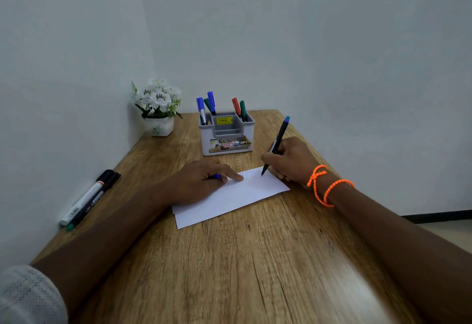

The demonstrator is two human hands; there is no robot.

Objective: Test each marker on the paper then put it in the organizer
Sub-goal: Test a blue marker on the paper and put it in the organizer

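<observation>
Five markers point(210, 104) already stand in the organizer point(226, 133), three in its left pocket and two in its right. Just in front of the organizer lies the paper point(229, 197), and the right hand point(290, 161) grips a black pen point(277, 142) in a writing hold, tip touching the paper's far corner beside faint test strokes. The left hand point(201, 183) presses flat on the paper, with a blue cap point(216, 176) tucked under its fingers. Two more markers point(88, 199) wait well left of the organizer, at the table point(255, 272) edge by the wall.

The tip works very near the paper's edge, so a longer stroke could run onto the wood. If the left hand lifts, the sheet may slide. The cap looks loosely pinned and could roll away before recapping.
</observation>
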